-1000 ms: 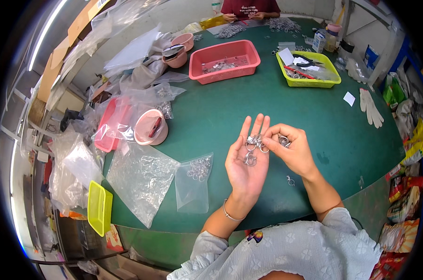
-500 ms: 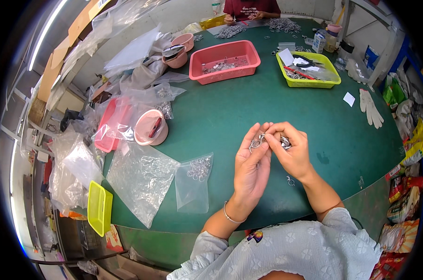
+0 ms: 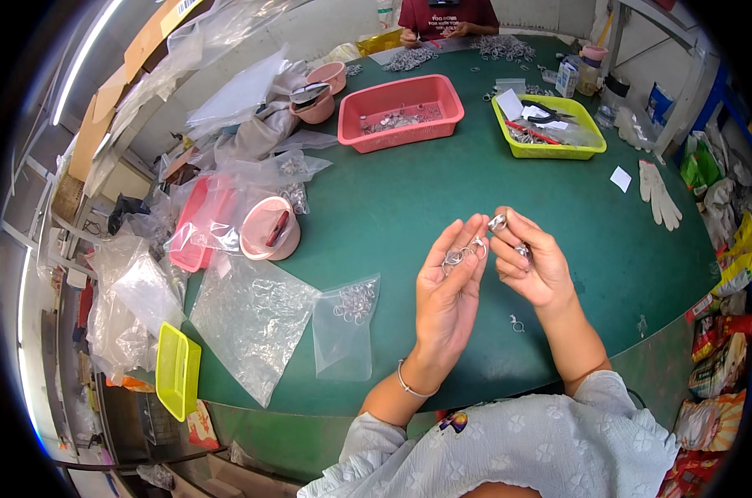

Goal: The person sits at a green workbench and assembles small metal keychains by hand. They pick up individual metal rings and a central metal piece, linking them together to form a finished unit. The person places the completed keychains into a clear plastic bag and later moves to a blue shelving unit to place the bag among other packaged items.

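Note:
Several thin metal rings point(image 3: 454, 258) lie in my left hand point(image 3: 447, 290), held between the thumb and the raised fingers. My right hand point(image 3: 543, 267), just beside it, pinches a shiny metal ring point(image 3: 498, 222) between thumb and forefinger. More small silver pieces point(image 3: 522, 249) are tucked under its curled fingers, partly hidden. Below the hands, a single loose ring point(image 3: 517, 324) rests on the green table point(image 3: 392, 199). To the left of my left forearm lies a clear plastic bag point(image 3: 343, 353) with several rings inside.
A pink tray point(image 3: 352, 124) of metal parts and a yellow-green tray point(image 3: 550, 151) with pliers point(image 3: 550, 116) stand farther back. At left are a large clear bag point(image 3: 251, 324), a pink bucket point(image 3: 255, 242) and an empty yellow basket point(image 3: 175, 373). A person point(image 3: 449, 21) works at the far edge.
My hands have moved apart slightly. The right hand has turned and risen to the right, with a shiny ring now showing at its fingertips. The left hand stays nearly still.

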### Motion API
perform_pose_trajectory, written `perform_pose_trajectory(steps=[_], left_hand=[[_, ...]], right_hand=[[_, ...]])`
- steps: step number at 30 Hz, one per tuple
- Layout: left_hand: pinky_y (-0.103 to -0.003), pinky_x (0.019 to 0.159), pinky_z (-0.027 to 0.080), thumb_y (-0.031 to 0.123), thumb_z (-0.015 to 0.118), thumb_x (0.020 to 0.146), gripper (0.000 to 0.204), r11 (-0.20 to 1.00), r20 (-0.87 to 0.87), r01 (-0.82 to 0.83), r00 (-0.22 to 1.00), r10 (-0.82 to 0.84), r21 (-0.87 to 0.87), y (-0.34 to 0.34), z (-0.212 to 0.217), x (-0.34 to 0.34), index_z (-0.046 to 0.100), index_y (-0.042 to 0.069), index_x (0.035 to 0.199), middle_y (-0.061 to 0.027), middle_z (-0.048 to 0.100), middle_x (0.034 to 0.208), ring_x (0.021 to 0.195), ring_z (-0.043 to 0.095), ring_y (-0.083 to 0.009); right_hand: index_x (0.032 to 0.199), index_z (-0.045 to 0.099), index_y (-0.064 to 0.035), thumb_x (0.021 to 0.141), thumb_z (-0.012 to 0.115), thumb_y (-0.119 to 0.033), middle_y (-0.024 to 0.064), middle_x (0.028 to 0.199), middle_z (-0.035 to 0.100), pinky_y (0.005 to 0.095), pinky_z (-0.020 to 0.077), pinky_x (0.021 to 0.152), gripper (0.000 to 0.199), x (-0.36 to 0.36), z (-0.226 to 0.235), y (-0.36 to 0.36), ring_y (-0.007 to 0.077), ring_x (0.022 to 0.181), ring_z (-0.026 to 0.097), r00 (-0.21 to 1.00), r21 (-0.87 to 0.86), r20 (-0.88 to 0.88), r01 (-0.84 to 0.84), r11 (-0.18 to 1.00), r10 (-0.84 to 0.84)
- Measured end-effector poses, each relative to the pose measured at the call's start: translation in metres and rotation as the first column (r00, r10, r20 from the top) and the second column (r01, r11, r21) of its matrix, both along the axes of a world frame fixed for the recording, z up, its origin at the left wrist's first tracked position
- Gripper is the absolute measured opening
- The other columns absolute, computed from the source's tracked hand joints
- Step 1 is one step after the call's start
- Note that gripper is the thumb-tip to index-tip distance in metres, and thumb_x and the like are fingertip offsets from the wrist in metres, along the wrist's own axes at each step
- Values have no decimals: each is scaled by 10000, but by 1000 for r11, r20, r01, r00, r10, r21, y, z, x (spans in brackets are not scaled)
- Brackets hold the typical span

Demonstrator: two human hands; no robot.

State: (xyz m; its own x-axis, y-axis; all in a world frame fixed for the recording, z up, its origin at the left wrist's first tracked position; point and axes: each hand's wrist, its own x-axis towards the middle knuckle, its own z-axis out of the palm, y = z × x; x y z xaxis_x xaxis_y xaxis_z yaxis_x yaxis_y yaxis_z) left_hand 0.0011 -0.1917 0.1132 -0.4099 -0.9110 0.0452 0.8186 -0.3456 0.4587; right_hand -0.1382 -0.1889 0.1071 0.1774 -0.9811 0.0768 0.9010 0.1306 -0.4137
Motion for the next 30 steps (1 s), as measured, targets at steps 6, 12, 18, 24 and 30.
perform_pose_trajectory(steps=[6,12,18,24,30], left_hand=[[-377,1071,286,-97,490,818,415,996,4,-71,997,72,-51,-3,-5,1,408,0,1213,-200,412,1278,1253,347,-300],[-377,1046,317,-40,506,850,378,979,46,-121,991,130,-166,-3,-11,3,429,-3,1217,-182,410,1304,1240,375,-279],[-420,1057,281,-55,490,844,389,968,79,-147,983,166,-202,-1,-9,0,429,5,1224,-199,388,1316,1265,327,-313],[-445,1082,223,-57,457,832,461,992,-10,-80,997,79,-97,0,0,2,325,-28,1272,-236,313,1342,1293,257,-349],[-442,1099,168,-6,441,824,544,998,-76,-47,996,44,-37,-2,3,3,219,-59,1317,-260,249,1364,1313,197,-356]], right_hand=[[930,513,-1,898,417,-162,80,865,497,197,325,397,191,4,9,-3,111,561,398,972,104,234,3,995,-28],[931,531,-15,875,507,-135,3,672,484,193,325,436,134,5,6,2,64,515,378,951,-19,-305,40,999,-44],[936,548,5,803,620,-55,-48,592,454,174,294,467,162,25,0,6,6,533,381,284,-438,-815,268,858,-505],[893,525,-8,831,559,-67,-13,591,479,169,266,378,92,18,7,7,32,469,416,719,-182,-615,271,945,-325],[956,474,-14,870,362,-198,102,790,534,201,264,327,232,9,9,2,126,499,478,929,-106,-297,197,975,-220]])
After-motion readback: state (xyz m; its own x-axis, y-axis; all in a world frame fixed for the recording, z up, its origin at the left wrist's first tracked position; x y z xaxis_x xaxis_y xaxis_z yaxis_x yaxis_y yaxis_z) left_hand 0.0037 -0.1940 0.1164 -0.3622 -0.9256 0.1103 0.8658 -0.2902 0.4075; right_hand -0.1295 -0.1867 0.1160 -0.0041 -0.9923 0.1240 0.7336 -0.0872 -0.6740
